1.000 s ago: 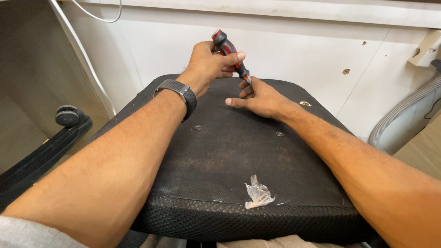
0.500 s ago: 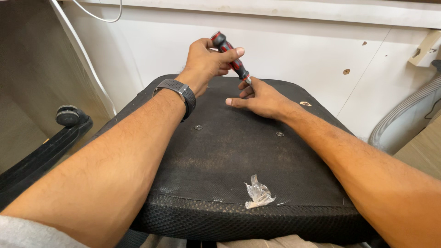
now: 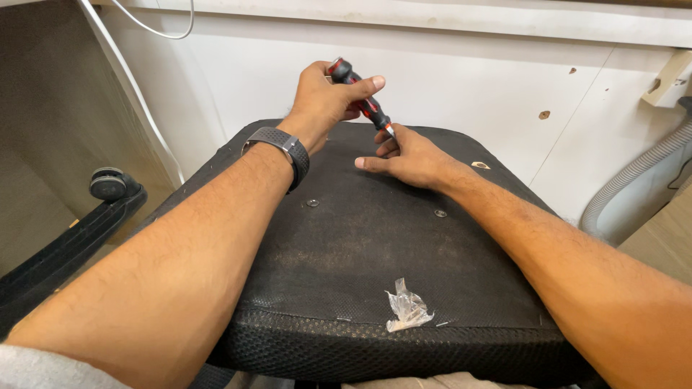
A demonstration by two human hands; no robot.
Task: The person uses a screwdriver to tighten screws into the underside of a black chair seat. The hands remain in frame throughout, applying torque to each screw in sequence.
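Seat underside (image 3: pixel 375 238) matt black woven cloth, dusty; screwdriver (image 3: pixel 358 94) handle glossy plastic; wrapper (image 3: pixel 407 308) clear crinkled plastic.
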